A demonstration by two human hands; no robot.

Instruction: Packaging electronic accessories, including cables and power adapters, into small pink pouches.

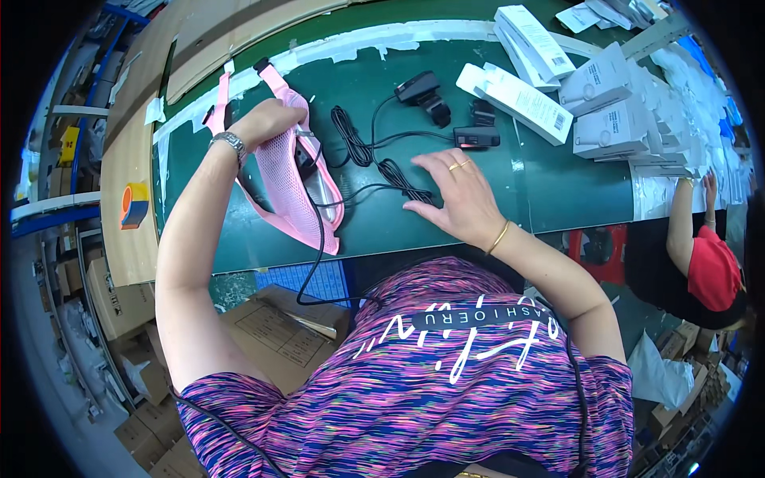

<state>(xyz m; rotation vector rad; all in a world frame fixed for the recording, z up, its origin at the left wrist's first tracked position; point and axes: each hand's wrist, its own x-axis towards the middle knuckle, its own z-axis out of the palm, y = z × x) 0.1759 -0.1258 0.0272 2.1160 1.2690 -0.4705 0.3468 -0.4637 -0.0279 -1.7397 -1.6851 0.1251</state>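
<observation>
A pink mesh bag (288, 182) with straps lies on the green table, its zipped side open. Something dark and a clear, shiny item show inside. My left hand (271, 123) is closed on the bag's upper end, though its fingertips are hidden. My right hand (464, 197) rests palm down with its fingers apart and nothing in it, beside a coiled black cable (398, 180). Beyond it lie a black clip-like device (420, 86) and a small black box-shaped device (476, 137), wired to the coils. Another black cable runs from the bag down toward my shirt.
White slim boxes (522, 103) lie at the back right, with more white boxes (610, 127) stacked beside them. An orange tape roll (134, 205) sits on the wooden board at left. A co-worker's arm (681, 223) reaches in at far right. Cardboard boxes (279, 331) stand below the table.
</observation>
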